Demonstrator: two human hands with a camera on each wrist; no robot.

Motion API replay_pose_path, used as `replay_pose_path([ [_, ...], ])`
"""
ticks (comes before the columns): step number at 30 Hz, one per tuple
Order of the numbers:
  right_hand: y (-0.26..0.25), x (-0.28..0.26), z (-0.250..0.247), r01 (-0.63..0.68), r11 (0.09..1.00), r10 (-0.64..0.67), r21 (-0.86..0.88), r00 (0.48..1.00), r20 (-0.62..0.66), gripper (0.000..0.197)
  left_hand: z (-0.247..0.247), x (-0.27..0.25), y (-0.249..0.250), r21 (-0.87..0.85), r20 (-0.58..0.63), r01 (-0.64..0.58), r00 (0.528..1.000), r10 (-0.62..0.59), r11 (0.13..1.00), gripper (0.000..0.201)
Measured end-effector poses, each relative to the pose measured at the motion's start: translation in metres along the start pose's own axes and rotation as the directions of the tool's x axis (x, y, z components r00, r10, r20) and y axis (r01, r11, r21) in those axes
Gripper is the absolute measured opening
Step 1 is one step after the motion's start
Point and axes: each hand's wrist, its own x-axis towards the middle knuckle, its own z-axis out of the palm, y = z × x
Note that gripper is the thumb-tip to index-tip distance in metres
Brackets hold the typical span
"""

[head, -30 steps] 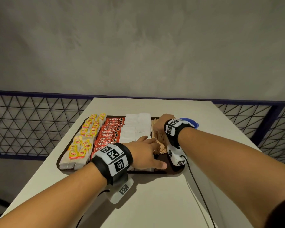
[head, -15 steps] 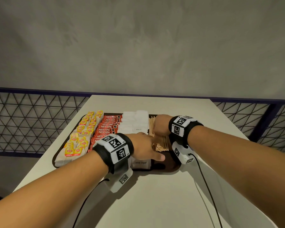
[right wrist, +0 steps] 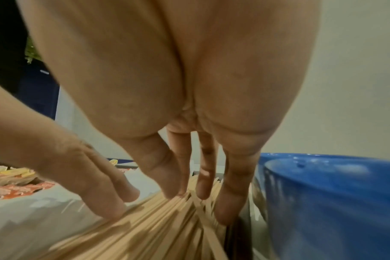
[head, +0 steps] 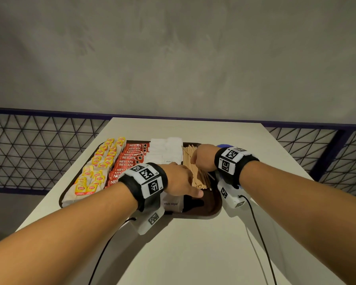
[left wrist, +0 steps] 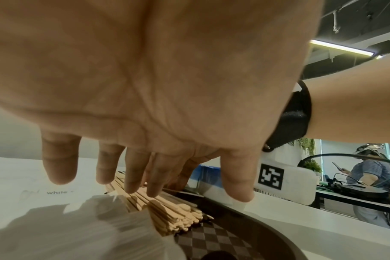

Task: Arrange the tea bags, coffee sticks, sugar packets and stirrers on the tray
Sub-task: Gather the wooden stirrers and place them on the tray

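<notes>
A dark brown tray [head: 216, 204] holds rows of yellow tea bags [head: 98, 163], red coffee sticks [head: 129, 159], white sugar packets [head: 166, 149] and, at its right side, a pile of wooden stirrers [head: 199, 178]. My left hand [head: 181, 179] lies over the pile's near end, its straight fingers [left wrist: 131, 183] touching the stirrers [left wrist: 167, 212] beside a sugar packet [left wrist: 33, 176]. My right hand [head: 201, 157] stands on the far part of the pile, with straight fingertips [right wrist: 203, 191] pressing down onto the stirrers [right wrist: 156, 232]. Neither hand grips anything.
A blue bowl [right wrist: 334, 202] stands just right of the tray, behind my right wrist [head: 224, 146]. The white table [head: 193, 254] is narrow, with a mesh railing [head: 39, 151] on both sides and a grey wall behind. A person [left wrist: 367, 176] stands far off.
Both hands have stayed on the stirrer pile. My left hand has slid a little further onto its near end, and my head has tilted slightly.
</notes>
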Motion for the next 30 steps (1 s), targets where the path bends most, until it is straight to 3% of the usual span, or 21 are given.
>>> replay_pose_path([
  [4, -0.01, 0.0, 0.001, 0.007, 0.994, -0.006, -0.105, 1.0, 0.007, 0.022, 0.0, 0.005, 0.001, 0.017, 0.039, 0.036, 0.999, -0.037, 0.999, 0.081],
  [10, -0.004, 0.003, -0.001, -0.019, 0.991, 0.019, -0.132, 1.0, -0.005, 0.033, 0.002, 0.007, -0.005, -0.007, 0.02, 0.007, 1.0, -0.007, 1.0, 0.079],
  [19, 0.001, -0.011, -0.006, -0.031, 0.995, 0.028, -0.096, 0.999, -0.037, 0.029, 0.003, 0.016, -0.005, -0.01, 0.034, -0.013, 0.999, 0.014, 1.0, 0.08],
  [23, -0.001, -0.013, -0.007, -0.023, 0.998, 0.021, -0.053, 0.999, -0.046, 0.016, 0.001, 0.013, -0.008, -0.033, 0.003, -0.027, 1.0, 0.027, 0.999, 0.072],
  [30, -0.004, -0.021, -0.008, 0.014, 0.989, -0.011, -0.145, 1.0, 0.016, 0.031, 0.006, 0.012, -0.012, -0.012, 0.053, 0.001, 0.999, 0.0, 1.0, 0.077],
])
